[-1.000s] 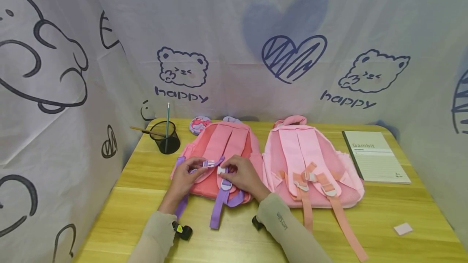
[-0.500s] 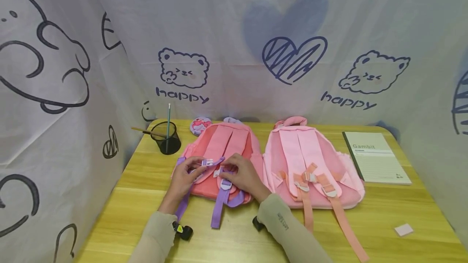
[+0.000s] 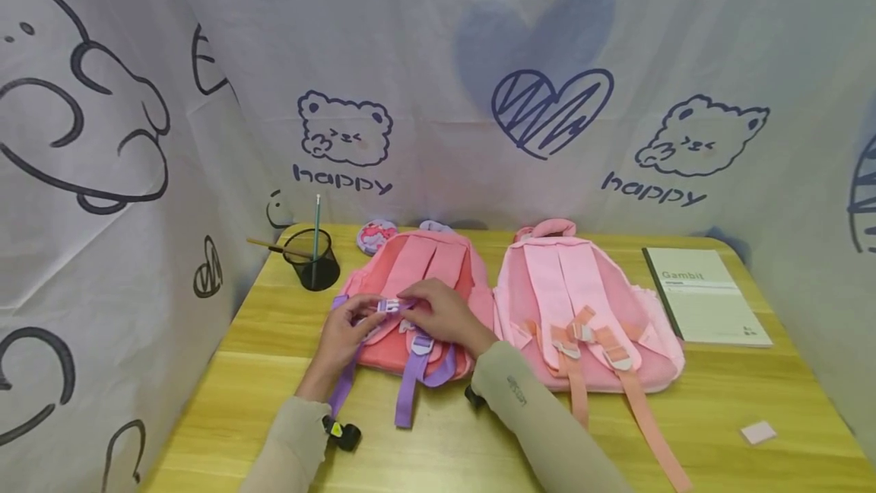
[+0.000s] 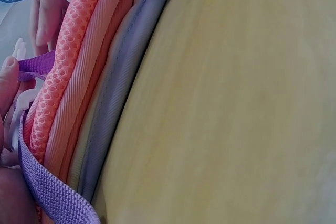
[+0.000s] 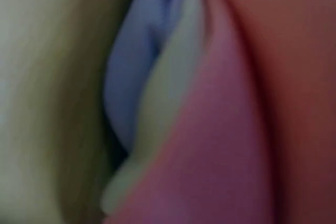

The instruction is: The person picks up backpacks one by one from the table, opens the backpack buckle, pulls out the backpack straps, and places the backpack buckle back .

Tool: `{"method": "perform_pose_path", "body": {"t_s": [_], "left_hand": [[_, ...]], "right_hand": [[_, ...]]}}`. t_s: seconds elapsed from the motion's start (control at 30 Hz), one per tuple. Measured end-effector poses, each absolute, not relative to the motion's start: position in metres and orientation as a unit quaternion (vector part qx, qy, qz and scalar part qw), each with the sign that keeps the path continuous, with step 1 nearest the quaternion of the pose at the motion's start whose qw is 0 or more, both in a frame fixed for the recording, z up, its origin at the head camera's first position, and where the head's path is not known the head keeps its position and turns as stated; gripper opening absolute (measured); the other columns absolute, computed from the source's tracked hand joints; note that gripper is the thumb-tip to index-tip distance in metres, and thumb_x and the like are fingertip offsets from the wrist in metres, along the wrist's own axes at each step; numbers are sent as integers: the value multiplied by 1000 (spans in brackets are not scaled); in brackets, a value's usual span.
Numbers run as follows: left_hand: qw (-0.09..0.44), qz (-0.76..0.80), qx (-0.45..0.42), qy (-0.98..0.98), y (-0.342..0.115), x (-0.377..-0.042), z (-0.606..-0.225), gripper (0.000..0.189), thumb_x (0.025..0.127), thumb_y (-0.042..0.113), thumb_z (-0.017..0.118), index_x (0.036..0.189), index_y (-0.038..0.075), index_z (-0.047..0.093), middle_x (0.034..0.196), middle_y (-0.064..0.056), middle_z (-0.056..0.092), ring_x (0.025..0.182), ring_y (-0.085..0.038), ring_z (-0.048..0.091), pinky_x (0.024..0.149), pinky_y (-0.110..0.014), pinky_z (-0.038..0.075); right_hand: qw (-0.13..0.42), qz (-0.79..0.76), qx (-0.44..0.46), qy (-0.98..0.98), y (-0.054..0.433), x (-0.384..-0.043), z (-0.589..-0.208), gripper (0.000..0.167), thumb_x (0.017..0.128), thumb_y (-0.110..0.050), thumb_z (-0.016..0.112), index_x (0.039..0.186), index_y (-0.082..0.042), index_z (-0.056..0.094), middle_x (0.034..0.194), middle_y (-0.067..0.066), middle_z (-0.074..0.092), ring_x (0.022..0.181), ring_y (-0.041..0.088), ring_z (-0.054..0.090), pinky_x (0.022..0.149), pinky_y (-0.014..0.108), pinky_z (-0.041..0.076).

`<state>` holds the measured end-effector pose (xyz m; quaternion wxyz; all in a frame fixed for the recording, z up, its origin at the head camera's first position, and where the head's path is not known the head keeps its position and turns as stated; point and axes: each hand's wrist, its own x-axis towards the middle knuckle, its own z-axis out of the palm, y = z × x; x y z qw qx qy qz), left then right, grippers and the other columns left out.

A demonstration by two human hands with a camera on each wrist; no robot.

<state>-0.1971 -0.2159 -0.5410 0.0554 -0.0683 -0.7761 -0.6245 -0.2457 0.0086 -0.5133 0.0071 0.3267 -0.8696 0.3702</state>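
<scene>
A coral-pink backpack (image 3: 438, 249) with purple straps lies on the table, its shoulder straps upward. My left hand (image 3: 347, 329) pinches a white buckle half (image 3: 388, 306) with prongs, threaded on purple webbing; its prongs also show in the left wrist view. My right hand (image 3: 445, 316) has its thumb and fingertips at the loose purple strap end beside that buckle half and appears to pinch it. Just below the right fingers, another white buckle piece (image 3: 406, 325) shows partly on the bag. A purple strap (image 3: 405, 394) hangs from a white adjuster (image 3: 422, 344) over the bag's lower edge.
A light pink backpack (image 3: 588, 272) with orange straps lies to the right. Beyond it is a notebook (image 3: 705, 295). A small pale eraser-like block (image 3: 758, 432) lies at front right. A black mesh pen cup (image 3: 317, 272) stands at back left.
My right hand has left the other white buckle piece and moved up and left to the purple strap end by the left hand's buckle half. The left hand has stayed nearly still.
</scene>
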Motion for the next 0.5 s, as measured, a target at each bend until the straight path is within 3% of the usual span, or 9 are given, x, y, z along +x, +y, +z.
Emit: {"method": "perform_pose_path", "body": {"t_s": [0.17, 0.37, 0.5], "left_hand": [[50, -629, -72, -772, -216, -196, -542, 27, 95, 14, 76, 118, 2, 71, 92, 1, 69, 84, -8, 63, 70, -20, 49], [51, -622, -74, -778, -217, -195, -542, 27, 95, 16, 76, 120, 5, 71, 97, -10, 70, 86, -9, 63, 73, -21, 49], [50, -616, -81, -782, -217, -195, -541, 29, 95, 18, 76, 122, 8, 71, 99, -9, 70, 88, -10, 64, 76, -21, 50]], "right_hand": [[1, 341, 345, -875, 4, -246, -520, 28, 97, -30, 74, 120, -14, 76, 118, 1, 75, 114, 20, 65, 104, 38, 50], [-1, 371, 328, -869, 4, -246, -525, 25, 95, -30, 76, 114, -15, 78, 108, 0, 75, 102, 16, 63, 94, 35, 51], [-5, 384, 319, -867, 4, -245, -525, 25, 96, -31, 76, 115, -14, 78, 107, 0, 74, 102, 15, 63, 94, 34, 52]]}}
